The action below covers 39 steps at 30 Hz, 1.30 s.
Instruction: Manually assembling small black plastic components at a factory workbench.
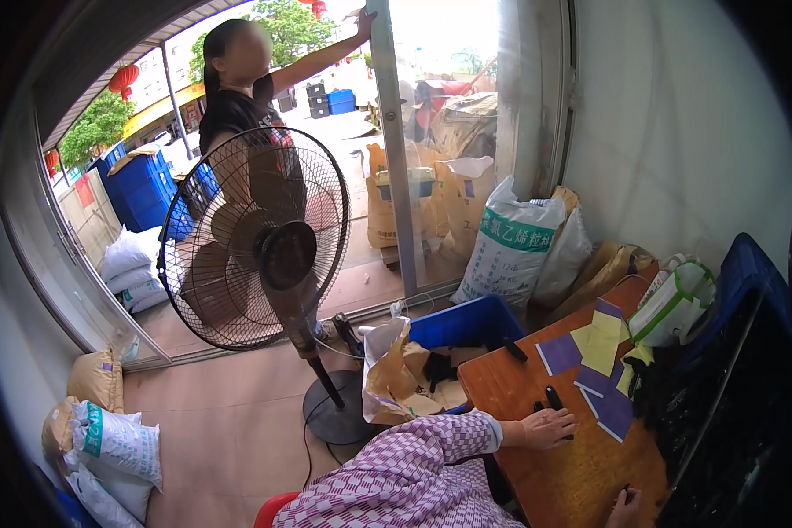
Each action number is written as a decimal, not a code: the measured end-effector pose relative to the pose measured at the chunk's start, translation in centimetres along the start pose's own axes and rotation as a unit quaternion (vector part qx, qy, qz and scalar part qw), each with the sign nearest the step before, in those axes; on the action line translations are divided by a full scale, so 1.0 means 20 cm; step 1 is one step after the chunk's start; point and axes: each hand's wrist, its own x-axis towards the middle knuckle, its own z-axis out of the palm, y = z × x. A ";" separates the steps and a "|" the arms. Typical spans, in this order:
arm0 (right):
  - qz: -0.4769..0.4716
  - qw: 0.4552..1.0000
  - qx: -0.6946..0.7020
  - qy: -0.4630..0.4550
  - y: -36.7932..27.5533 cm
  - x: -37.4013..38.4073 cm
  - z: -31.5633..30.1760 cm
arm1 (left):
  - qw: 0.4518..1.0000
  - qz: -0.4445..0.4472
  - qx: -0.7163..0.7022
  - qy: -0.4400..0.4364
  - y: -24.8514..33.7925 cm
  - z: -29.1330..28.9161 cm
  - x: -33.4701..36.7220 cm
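Observation:
At the near end of the wooden table, my left hand [547, 429] is closed over a slim black piece [553, 398]. Its rounded end sticks out past my fingers, and a dark bit shows beneath them. A second small dark end pokes out beside it. My right hand [625, 509] is partly cut off at the lower edge, its fingers curled at the tabletop with a tiny dark spot at the tips; what they hold is too small to make out. Another black piece [515, 351] lies by the table's left edge. Purple-and-yellow sheets [603, 361] lie beyond my hands.
A heap of black pieces [678, 414] covers the table's [537, 480] right side. Left of it stand a blue bin [475, 322] with an open paper sack [387, 370] and a floor fan [282, 255]. A person [246, 114] stands in the doorway, one arm on the door frame.

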 end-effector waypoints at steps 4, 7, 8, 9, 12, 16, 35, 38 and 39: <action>0.003 1.000 0.001 -0.005 -0.04 -0.01 0.00 | 1.000 0.002 -0.003 0.002 0.00 0.00 0.00; -0.006 0.999 -0.025 -0.022 -0.09 -0.02 0.00 | 1.000 0.009 -0.005 0.013 0.00 0.00 0.00; -0.006 0.999 -0.035 -0.037 -0.11 -0.02 0.00 | 1.000 0.009 -0.005 0.013 -0.01 0.00 0.00; -0.005 0.999 -0.036 -0.037 -0.12 -0.02 0.00 | 1.000 0.010 -0.005 0.016 -0.01 0.00 0.00; 0.003 0.993 -0.074 -0.096 -0.22 -0.01 -0.04 | 1.000 0.004 -0.008 0.010 0.00 0.01 0.01; -0.115 0.969 -0.178 -0.123 -0.34 0.02 -0.07 | 1.000 0.010 -0.006 0.021 -0.01 0.01 0.01; -0.075 0.988 -0.130 -0.034 -0.24 -0.05 0.01 | 0.999 0.028 -0.003 0.028 -0.02 0.05 0.00; -0.054 0.986 -0.150 -0.041 -0.21 -0.05 0.02 | 0.999 0.031 -0.011 0.025 -0.02 0.04 0.00; -0.054 0.986 -0.150 -0.042 -0.21 -0.05 0.02 | 0.999 0.030 -0.013 0.028 -0.02 0.04 0.00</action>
